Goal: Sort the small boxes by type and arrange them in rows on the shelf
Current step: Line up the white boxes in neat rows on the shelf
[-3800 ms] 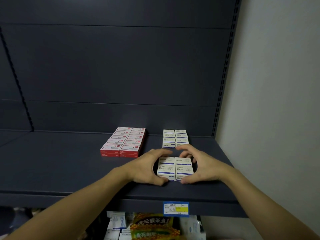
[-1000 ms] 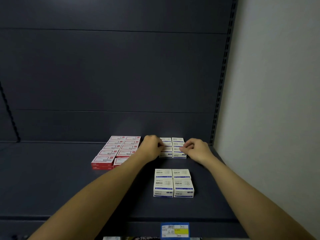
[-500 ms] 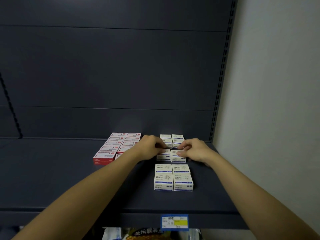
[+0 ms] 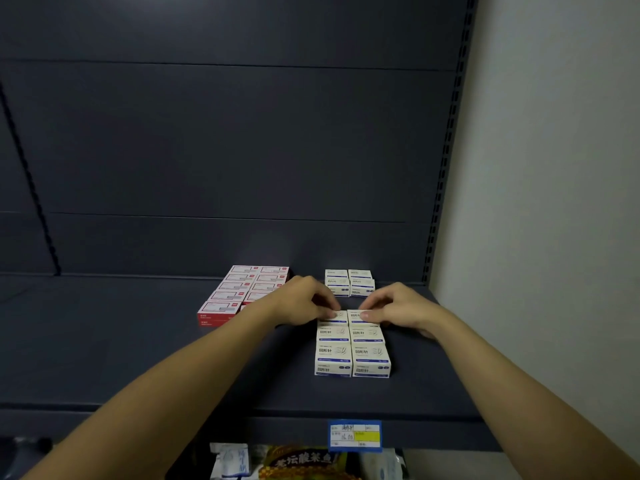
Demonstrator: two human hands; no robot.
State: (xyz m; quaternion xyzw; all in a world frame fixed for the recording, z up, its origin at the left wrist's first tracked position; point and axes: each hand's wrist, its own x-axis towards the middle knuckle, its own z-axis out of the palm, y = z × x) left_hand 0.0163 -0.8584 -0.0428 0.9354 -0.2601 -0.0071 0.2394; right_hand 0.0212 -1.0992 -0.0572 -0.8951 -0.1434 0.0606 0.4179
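With our left hand (image 4: 304, 299) and right hand (image 4: 398, 308) we each pinched one box of a white pair (image 4: 349, 316), set against the front white block (image 4: 352, 355) on the shelf (image 4: 138, 358). Next, we judged, release and fetch the back boxes (image 4: 349, 282).

You have only one view, the head camera, so no part of the scene is shared with a second view. It sits above and behind your arms and faces forward and a little down, straight at the dark back panel (image 4: 242, 140) of the shelf (image 4: 104, 358). It is near: both forearms enter from the bottom corners, and the left hand (image 4: 299, 301) and right hand (image 4: 398, 308) meet just below the middle of the frame. Right of the right hand, the pale wall (image 4: 554, 202) fills the edge. Below the hands, the shelf's front lip with its price tag (image 4: 355, 435) shows.
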